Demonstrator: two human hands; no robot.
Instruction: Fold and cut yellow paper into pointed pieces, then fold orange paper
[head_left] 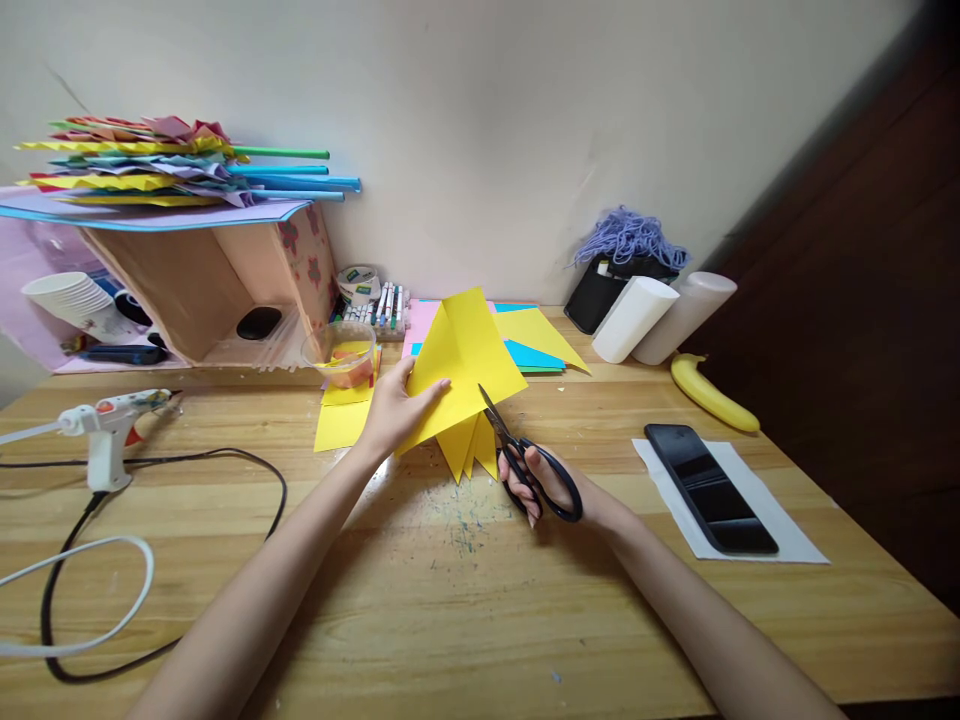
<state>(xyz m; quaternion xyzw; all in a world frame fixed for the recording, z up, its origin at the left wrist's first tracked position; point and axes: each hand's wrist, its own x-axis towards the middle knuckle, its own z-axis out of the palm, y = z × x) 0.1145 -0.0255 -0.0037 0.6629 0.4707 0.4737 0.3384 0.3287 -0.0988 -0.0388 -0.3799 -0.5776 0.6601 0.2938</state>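
Observation:
A creased sheet of yellow paper (469,350) is held up over the table by my left hand (403,405), thumb on its face and the other fingers behind it. My right hand (534,485) grips black-handled scissors (536,470), fingers through the loops. The scissor blades meet the lower right edge of the sheet, one blade in front of it. Below and behind the sheet, pointed yellow paper pieces (469,447) lie on the table. More yellow paper (341,420) lies left of my left hand, beside a clear plastic tub (341,350) with paper scraps in it.
A glue gun (112,430) and its looping cord stand at left. Behind it is a box shelf (202,290) topped with paper flowers (142,165). Coloured sheets (536,355) and markers (386,305) lie at the back. At right are white rolls (637,320), a banana (712,395) and a phone (709,490).

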